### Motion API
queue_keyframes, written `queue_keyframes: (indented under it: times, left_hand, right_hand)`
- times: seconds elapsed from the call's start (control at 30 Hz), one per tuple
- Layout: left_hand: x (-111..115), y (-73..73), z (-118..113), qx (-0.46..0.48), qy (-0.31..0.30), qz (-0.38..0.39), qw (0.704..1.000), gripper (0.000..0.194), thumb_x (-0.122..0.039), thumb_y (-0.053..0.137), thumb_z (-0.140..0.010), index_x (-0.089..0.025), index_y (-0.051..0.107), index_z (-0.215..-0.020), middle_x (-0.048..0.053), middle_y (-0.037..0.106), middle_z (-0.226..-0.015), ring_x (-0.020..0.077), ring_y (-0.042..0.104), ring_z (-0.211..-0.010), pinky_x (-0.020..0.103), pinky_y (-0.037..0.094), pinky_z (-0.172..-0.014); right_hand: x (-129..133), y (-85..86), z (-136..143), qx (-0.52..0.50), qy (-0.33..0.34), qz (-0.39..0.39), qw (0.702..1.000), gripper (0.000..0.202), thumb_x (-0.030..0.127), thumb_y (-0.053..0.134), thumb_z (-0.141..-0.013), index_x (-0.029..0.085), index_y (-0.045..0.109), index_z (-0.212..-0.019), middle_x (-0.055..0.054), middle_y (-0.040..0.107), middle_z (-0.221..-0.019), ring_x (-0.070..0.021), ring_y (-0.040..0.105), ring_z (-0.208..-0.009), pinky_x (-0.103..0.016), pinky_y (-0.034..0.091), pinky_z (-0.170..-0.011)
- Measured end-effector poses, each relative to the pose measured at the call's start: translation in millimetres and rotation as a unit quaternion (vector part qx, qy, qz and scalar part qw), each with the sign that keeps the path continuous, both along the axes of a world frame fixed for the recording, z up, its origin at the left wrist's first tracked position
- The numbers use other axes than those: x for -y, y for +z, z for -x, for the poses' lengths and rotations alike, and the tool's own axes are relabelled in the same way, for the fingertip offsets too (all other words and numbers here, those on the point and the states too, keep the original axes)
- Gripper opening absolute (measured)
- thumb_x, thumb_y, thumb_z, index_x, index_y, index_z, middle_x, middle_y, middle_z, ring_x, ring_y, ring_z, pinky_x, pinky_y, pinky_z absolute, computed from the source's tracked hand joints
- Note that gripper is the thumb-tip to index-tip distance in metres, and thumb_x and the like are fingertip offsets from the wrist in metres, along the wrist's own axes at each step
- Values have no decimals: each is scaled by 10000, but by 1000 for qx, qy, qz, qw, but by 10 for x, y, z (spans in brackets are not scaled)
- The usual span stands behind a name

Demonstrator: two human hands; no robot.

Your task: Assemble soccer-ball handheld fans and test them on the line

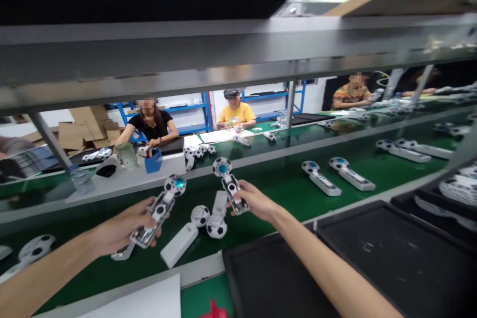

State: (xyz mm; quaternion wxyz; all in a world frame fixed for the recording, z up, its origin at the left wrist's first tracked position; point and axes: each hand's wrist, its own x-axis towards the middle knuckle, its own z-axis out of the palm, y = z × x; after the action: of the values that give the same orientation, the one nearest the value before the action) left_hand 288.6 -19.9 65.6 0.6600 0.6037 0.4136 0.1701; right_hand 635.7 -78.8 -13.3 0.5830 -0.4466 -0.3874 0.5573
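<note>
My left hand (121,226) is closed on a handheld device (168,199) with a round, football-patterned head and an open-backed handle; its head centre shows bright blue. In my right hand (257,200) is a second device of the same kind (230,183), gripped by the lower handle and tilted head-up. Both are held above the green conveyor belt (276,203). Between and below the hands, white football-headed pieces (182,242) lie on the belt, handles pointing different ways. Another white piece (123,252) lies partly hidden under my left hand.
More football-headed devices (322,179) lie along the belt to the right. Black trays (395,243) stand at the near right edge, beside white paper (149,298) and a red object (214,310). Metal shelf beams (223,54) cross overhead. Several people sit across the belt.
</note>
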Motion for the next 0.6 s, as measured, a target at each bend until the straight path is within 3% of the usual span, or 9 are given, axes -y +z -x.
queue_keyframes:
  times: [0.1, 0.2, 0.37, 0.5, 0.6]
  left_hand:
    - [63, -269, 375, 22, -5, 59, 998, 744, -166, 711, -712, -245, 343, -1354, 49, 644, -974, 221, 675, -875, 311, 547, -666]
    - [16, -567, 441, 65, -17, 117, 991, 790, -159, 728, -662, -247, 338, -1343, 50, 625, -997, 231, 682, -917, 302, 537, -673]
    - [-213, -881, 91, 110, -90, 155, 978, 665, -159, 731, -606, -206, 443, -1203, 78, 638, -988, 253, 696, -899, 280, 522, -602]
    - [-397, -907, -285, 104, -167, 189, 962, 615, -95, 737, -551, -187, 522, -1119, 96, 662, -1001, 273, 700, -901, 325, 558, -657]
    - [-454, -891, -466, 95, -218, 206, 949, 476, -79, 748, -612, -189, 588, -1047, 68, 674, -960, 238, 692, -869, 307, 559, -682]
  right_hand:
    - [5, -294, 96, 14, 39, 10, 999, 328, 66, 694, -765, 164, 553, -1045, -23, 663, -953, -186, 691, -772, -275, 574, -570]
    - [54, -477, -29, 29, 35, 52, 998, 308, 132, 662, -837, 159, 552, -1123, -58, 665, -1048, -182, 687, -806, -288, 577, -611]
    - [83, -509, -130, 51, 11, 138, 989, 246, 243, 600, -955, 141, 570, -1177, -54, 649, -1015, -147, 656, -771, -282, 568, -639]
    - [21, -427, -6, 64, -5, 191, 979, 264, 320, 573, -980, 143, 578, -1175, -38, 635, -965, -120, 621, -711, -248, 539, -592]
    - [-56, -389, 104, 82, 6, 247, 966, 267, 345, 568, -982, 140, 587, -1153, -28, 630, -924, -107, 600, -665, -240, 526, -571]
